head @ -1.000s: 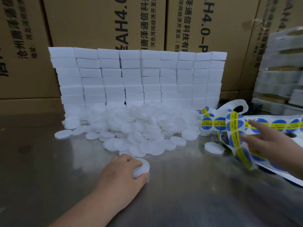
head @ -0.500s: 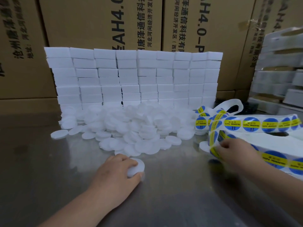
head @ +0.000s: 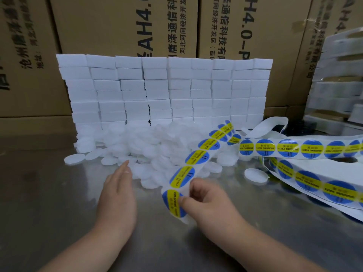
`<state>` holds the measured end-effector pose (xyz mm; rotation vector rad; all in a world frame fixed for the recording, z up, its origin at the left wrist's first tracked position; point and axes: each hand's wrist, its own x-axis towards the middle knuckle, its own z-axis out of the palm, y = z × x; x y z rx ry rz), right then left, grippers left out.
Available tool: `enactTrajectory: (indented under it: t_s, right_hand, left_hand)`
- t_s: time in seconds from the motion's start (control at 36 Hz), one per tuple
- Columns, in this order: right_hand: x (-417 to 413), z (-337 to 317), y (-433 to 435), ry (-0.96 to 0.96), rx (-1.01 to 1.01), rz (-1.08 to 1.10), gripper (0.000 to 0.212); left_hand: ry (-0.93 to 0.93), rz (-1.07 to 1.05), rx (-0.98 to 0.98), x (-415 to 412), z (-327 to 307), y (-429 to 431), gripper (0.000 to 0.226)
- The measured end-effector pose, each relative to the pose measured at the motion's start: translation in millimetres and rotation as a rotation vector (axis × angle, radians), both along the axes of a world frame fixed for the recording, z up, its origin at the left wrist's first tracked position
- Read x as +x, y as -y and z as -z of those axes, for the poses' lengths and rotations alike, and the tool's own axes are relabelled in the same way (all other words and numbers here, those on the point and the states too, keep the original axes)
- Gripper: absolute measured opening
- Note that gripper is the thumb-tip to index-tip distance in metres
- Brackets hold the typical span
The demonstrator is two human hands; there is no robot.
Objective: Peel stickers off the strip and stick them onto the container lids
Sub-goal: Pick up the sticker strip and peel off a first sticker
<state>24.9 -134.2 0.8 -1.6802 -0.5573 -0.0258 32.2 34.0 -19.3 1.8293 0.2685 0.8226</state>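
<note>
table point(head: 59, 193) was brushed, reflective metal; strip point(head: 196, 161) glossy paper; lids point(head: 137, 146) matt white plastic; boxes point(head: 110, 22) plain cardboard.

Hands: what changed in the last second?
Left hand let go of its lid, fingers now straight. Right hand took the strip end and pulled it left, toward the person; it pinches it by the last sticker. Lid pile and foam blocks stayed.

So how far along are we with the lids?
Done: nothing visible; every lid in the pile looks bare. In hand: the right hand pinches the end of the strip; the left hand lies open by the pile. Left: peel a sticker, then label every lid.
</note>
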Motion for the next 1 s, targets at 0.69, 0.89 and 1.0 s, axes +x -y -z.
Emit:
enactTrajectory:
  t_s: [0.69,0.89,1.0]
  right_hand:
    - [64.6,-30.4,36.2,-0.193,0.183,0.388,0.027]
    - [141.1,-103.2,149.9,-0.05,-0.007,0.742,0.024]
    - [108.6,-85.9,185.9,0.089,-0.585,0.954,0.02]
  left_hand:
    - [0.042,0.282,0.655,-20.5,-3.0,21.8,0.08]
    - [-0.01,0.238,0.649,-18.6,-1.4,19.2,0.056]
    - [-0.007,0.254,0.666,-18.3,0.5,21.1,0.06]
